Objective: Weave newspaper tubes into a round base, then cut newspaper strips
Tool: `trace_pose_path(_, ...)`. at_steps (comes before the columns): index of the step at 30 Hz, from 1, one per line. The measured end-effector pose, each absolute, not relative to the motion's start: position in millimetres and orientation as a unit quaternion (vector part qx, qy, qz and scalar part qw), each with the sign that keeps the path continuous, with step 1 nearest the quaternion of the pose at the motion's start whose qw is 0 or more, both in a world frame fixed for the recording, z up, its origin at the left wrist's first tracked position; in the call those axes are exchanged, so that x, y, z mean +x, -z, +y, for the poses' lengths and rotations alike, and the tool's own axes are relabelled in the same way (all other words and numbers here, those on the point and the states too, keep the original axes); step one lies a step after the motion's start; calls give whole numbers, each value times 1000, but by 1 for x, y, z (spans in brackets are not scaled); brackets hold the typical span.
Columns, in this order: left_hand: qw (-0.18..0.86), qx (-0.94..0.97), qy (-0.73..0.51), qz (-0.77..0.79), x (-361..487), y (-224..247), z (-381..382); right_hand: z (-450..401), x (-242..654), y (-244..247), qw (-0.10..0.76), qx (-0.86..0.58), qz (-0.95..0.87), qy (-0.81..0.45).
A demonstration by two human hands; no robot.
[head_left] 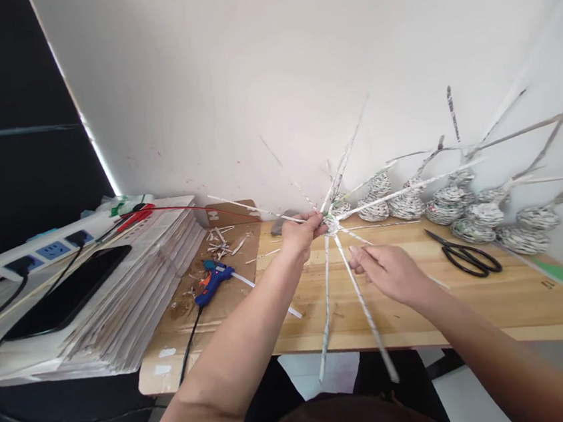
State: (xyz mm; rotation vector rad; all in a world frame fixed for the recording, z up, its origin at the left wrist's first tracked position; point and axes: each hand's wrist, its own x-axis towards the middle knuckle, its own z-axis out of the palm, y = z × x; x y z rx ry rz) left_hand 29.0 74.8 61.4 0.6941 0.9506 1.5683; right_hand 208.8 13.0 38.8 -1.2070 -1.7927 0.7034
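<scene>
A star-shaped frame of rolled paper sticks point(332, 224) is held up above the wooden table, its long sticks spreading out in all directions from a small woven centre. My left hand point(305, 233) is closed on the frame at the left side of that centre. To the right, my right hand point(375, 265) has its thumb and fingers pinched together beside a stick pointing down towards me; whether it holds anything is too small to tell.
Several woven paper gourds with twigs point(406, 203) line the wall at the right, near black scissors point(463, 255). On cardboard lies a blue glue gun point(213, 282). Stacked paper point(136, 313), a phone point(71, 290) and a power strip point(54, 247) are at the left.
</scene>
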Motion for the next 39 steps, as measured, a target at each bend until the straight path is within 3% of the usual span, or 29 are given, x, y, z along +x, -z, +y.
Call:
trace_pose_path(3, 579, 295, -649, 395, 36, -64, 72, 29, 202, -27, 382, -466, -617, -506)
trace_pose_path(6, 594, 319, -622, 398, 44, -58, 68, 49, 191, -21, 463, -417, -507, -596)
trace_pose_path(9, 593, 333, -614, 400, 52, -47, 67, 63, 178, -19, 536, -393, -481, -572)
trace_pose_path(17, 577, 345, -607, 424, 54, -30, 71, 73, 161, -10, 623, -410, -389, -541)
trace_pose_path(27, 558, 362, -608, 434, 39, -22, 73, 98, 177, -4, 644, -432, -439, -454)
trace_pose_path(34, 526, 445, -523, 502, 52, -17, 82, 102, 180, 5, 610, -435, -473, -465)
trace_pose_path(39, 494, 442, -543, 515, 65, -6, 94, 102, 182, 9, 621, -442, -461, -453)
